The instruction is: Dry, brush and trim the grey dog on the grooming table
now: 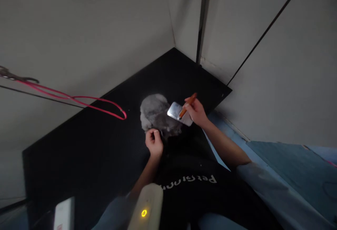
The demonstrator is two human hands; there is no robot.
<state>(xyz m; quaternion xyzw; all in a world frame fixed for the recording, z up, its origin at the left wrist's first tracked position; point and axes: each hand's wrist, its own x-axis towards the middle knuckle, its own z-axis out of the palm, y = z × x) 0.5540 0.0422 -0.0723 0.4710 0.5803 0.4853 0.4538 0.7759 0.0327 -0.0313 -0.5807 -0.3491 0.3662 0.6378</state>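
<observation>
A small grey furry animal (155, 112) lies on a black mat (105, 142); which end is which I cannot tell. My right hand (197, 112) is closed round the orange handle of a brush with a wide silver metal head (179, 113), held against the fur on its right side. My left hand (154, 142) sits at the near edge of the fur, fingers curled into it. A black apron with white lettering (189, 181) covers my front and hides the near part of the animal.
A pink leash loop (105, 105) hangs from the left over the mat. Grey walls meet in a corner (173, 44) behind. A white device with a yellow light (147, 207) and another white object (64, 214) lie near the bottom edge.
</observation>
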